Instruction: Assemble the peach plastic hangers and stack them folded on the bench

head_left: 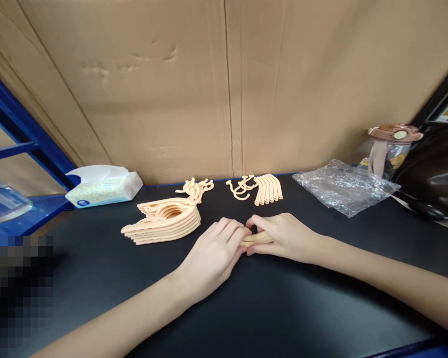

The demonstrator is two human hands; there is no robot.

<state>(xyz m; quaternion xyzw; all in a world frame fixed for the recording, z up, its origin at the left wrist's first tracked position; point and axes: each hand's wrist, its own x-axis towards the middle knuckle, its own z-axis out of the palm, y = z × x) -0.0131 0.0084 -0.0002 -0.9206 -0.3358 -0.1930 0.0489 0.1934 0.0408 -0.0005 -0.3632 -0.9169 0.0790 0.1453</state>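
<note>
My left hand (220, 246) and my right hand (283, 236) meet above the middle of the table, both closed on one peach plastic hanger piece (257, 238). Fingers hide most of it; a short, slightly curved stretch shows between them. Left of my hands lies a neat stack of peach hanger parts (164, 226). Behind that stack is a tangled pile of small hooks (197, 189). Beyond my hands, a few loose hooks (241, 186) lie beside a row of several slim curved hanger arms (268, 189).
A tissue pack (104, 191) stands at the back left. Crumpled clear plastic bag (345, 186) lies at the right, before a drink bottle (390, 149) and a shiny black bag (433, 174). Cardboard (153, 89) walls off the back of the black table (283, 308).
</note>
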